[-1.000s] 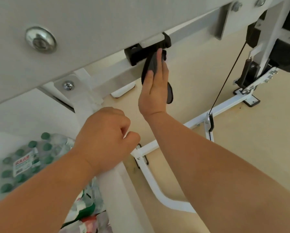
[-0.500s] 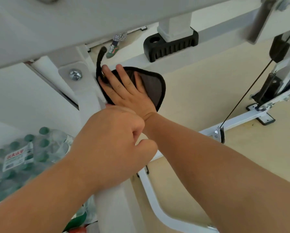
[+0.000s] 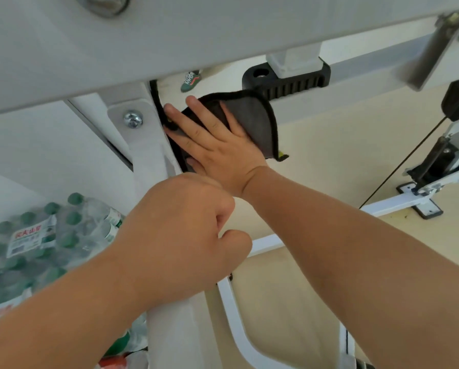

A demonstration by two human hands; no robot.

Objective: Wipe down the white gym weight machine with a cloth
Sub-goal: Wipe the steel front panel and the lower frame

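Far left: pack of green-capped water bottles [image 3: 36, 235], low, beside the frame of the white weight machine [image 3: 223, 35].

Next right: the machine's upright post [image 3: 148, 161], joined under the wide top beam by a bracket with one bolt [image 3: 133, 119].

My left hand [image 3: 180, 235] is clenched around that upright post below the bracket, knuckles toward the camera, thumb tucked on the right side.

Just above and right of it: my right hand [image 3: 215, 145], flat, fingers straight and spread, palm pressing the cloth [image 3: 252, 121] against the right side of the post and bracket. It pins the cloth without curling round it. The cloth is dark grey with a black stitched edge; its free corner hangs out past my wrist on the right.

Above the cloth: a ribbed black rubber block [image 3: 284, 83] under a short white stub. A shoe [image 3: 189, 80] shows on the floor beyond.

Far right: a black cable [image 3: 409, 166] runs diagonally down toward a white base bar [image 3: 398, 202] on the beige floor.
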